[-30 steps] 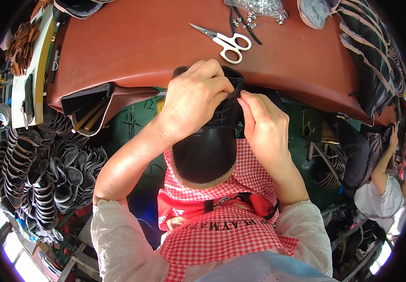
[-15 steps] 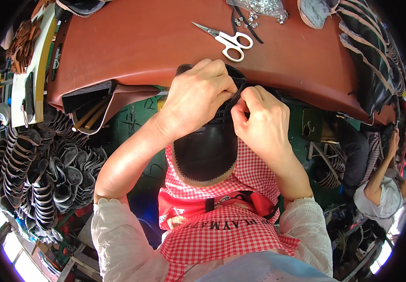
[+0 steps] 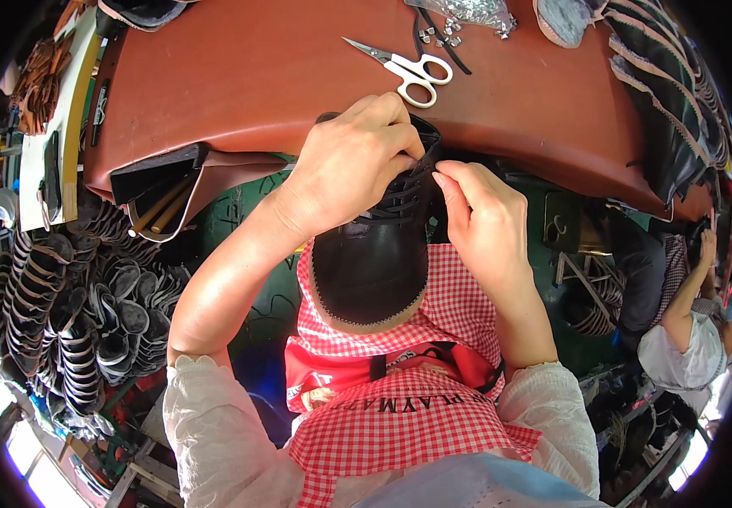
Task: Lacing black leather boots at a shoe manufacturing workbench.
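A black laced shoe upper (image 3: 370,275) points toe-near above a checked apron (image 3: 459,296), at the brown surface's (image 3: 256,93) near edge. I judge it light, supple, slightly slick, best held by the collar, where my left hand's (image 3: 357,161) grip holds. My right hand (image 3: 489,207) pinches narrowly beside the laces (image 3: 396,203), contents untellable; scissors (image 3: 402,64) lie farther off.

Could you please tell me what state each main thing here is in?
Shoe: laces threaded; tied or not, hidden
Left hand: closed on the shoe
Right hand: bent at the shoe's edge; grip unclear
Scissors: on the table, blades apparently closed
Bag: holds metal bits; opening out of view
Pouch: open, sticks inside
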Available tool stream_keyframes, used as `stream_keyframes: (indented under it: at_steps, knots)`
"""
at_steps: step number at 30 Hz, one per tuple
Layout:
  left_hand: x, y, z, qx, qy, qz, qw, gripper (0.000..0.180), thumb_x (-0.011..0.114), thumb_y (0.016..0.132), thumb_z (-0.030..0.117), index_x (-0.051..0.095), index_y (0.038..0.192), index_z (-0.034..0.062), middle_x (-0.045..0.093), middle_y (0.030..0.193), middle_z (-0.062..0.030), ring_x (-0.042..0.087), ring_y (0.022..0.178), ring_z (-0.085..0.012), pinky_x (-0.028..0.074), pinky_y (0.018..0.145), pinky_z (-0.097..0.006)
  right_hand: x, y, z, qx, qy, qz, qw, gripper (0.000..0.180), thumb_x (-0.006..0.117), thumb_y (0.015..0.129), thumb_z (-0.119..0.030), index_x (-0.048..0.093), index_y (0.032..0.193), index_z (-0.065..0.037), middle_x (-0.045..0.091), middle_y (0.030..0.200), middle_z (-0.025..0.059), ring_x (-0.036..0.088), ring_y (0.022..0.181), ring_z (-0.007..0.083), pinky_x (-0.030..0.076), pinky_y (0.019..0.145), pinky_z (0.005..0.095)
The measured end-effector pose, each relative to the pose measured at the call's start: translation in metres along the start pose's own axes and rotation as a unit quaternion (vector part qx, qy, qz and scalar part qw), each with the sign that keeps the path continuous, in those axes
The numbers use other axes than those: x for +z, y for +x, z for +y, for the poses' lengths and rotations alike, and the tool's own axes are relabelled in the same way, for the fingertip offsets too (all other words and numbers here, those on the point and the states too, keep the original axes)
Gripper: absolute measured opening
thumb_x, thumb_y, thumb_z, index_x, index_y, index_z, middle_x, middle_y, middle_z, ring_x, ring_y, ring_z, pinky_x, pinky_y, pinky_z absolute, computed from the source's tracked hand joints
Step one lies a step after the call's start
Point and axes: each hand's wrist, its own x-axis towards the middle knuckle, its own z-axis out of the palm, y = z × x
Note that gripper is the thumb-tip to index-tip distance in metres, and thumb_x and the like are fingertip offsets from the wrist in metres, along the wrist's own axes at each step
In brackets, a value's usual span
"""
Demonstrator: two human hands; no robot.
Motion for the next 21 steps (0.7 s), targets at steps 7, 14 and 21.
stream_keyframes:
  at_steps: [7,14,21]
  knots:
    - [0.007,0.000,0.002,0.015,0.006,0.029,0.999,0.010,0.068,0.074,0.004,0.063,0.082,0.0063,0.055,0.085,-0.0050,0.057,0.086,-0.0252,0.048,0.071,-0.037,0.002,0.000,-0.007,-0.028,-0.089,-0.010,0.996,0.007,0.062,0.081,-0.003,0.057,0.085,-0.001,0.057,0.069,0.0106,0.060,0.060,0.0286,0.049,0.054,0.0384]
    - [0.002,-0.002,0.004,0.011,0.014,0.021,1.000,0.007,0.067,0.075,0.006,0.064,0.082,0.0064,0.055,0.085,-0.0045,0.057,0.084,-0.0249,0.048,0.069,-0.036,0.009,0.008,-0.009,-0.002,-0.111,-0.005,0.994,0.018,0.068,0.069,-0.007,0.050,0.070,-0.005,0.055,0.062,0.0064,0.059,0.054,0.0252,0.046,0.046,0.0361]
    - [-0.018,0.002,-0.001,-0.001,-0.026,0.018,0.999,0.015,0.060,0.087,0.010,0.067,0.098,0.0043,0.059,0.094,-0.0085,0.059,0.092,-0.0257,0.048,0.078,-0.035,0.001,0.008,-0.005,0.028,0.036,0.044,0.998,0.015,0.064,0.066,0.001,0.050,0.069,-0.002,0.055,0.060,0.0076,0.058,0.049,0.0230,0.045,0.047,0.0323]
